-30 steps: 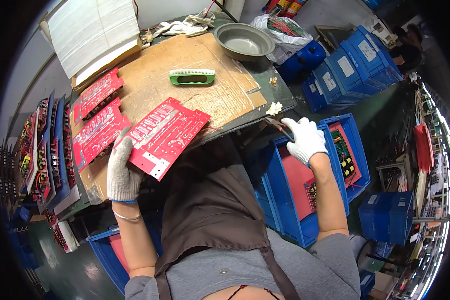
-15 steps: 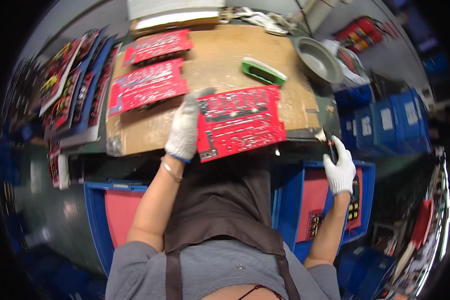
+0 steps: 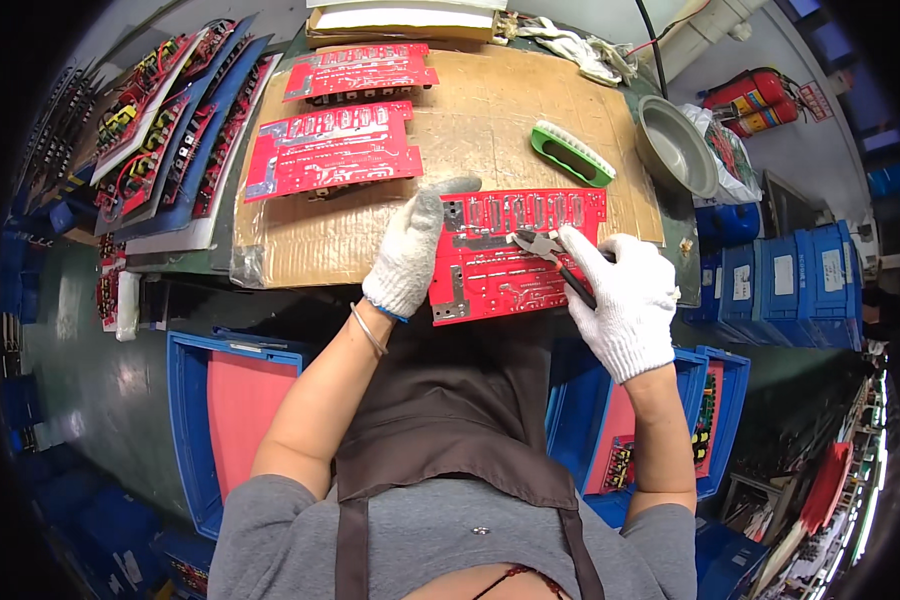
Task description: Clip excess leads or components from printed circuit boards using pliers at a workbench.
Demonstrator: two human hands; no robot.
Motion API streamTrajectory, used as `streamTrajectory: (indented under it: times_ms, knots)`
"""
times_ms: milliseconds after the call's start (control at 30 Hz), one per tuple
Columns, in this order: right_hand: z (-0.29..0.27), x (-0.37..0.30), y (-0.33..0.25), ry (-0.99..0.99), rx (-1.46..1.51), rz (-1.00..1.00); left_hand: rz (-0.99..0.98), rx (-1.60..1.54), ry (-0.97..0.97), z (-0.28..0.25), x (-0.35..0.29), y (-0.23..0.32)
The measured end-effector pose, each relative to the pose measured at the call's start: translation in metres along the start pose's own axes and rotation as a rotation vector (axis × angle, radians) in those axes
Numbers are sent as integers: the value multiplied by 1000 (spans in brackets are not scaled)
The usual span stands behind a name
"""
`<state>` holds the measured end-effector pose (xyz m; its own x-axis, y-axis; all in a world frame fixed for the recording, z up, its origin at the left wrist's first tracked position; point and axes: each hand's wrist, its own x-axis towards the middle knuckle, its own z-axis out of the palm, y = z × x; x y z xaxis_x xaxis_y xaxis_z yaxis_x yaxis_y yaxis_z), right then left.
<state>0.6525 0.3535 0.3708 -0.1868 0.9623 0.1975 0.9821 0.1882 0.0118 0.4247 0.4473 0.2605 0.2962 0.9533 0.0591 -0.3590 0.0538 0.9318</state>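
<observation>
My left hand (image 3: 410, 252), in a white knitted glove, grips the left edge of a red circuit board (image 3: 500, 288). The board is held over the near edge of the bench, its solder side facing up. In my right hand (image 3: 628, 300), also gloved, is a pair of side cutters (image 3: 542, 246) with dark handles. Its jaws lie over the upper middle of the board; whether they touch a lead cannot be made out. Two more red boards, a far one (image 3: 355, 72) and a nearer one (image 3: 335, 150), lie solder side up at the left.
A cardboard sheet (image 3: 470, 115) covers the bench. On it lies a green-handled brush (image 3: 572, 152), with a grey metal bowl (image 3: 676, 145) to its right. Boards stand stacked with blue dividers (image 3: 205, 130) at far left. Blue bins (image 3: 185, 430) sit below the bench on both sides.
My right hand has brought the side cutters from beyond the bench's right edge leftward onto the board. My left hand still grips the board, now more level. The whole view has shifted somewhat.
</observation>
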Motion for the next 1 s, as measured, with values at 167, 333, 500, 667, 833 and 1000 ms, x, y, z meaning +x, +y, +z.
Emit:
streamTrajectory:
  times_ms: [167, 333, 500, 667, 833, 1000]
  knots:
    - [-7, 7, 4, 35, -76, -105, -3, -13, -17, -2, -1, 0]
    - [-11, 9, 8, 12, -99, -138, -11, -5, -17, 0, -1, 1]
    - [-4, 14, 16, 42, -167, -193, 9, 13, -14, 1, -2, 4]
    - [8, 19, 29, 26, -162, -244, -8, 18, -9, 2, -2, 5]
    - [25, 15, 38, 137, -132, -288, -8, -7, -15, 2, -1, 2]
    - [29, 10, 37, 233, -111, -303, 4, 7, 0, 0, 0, 0]
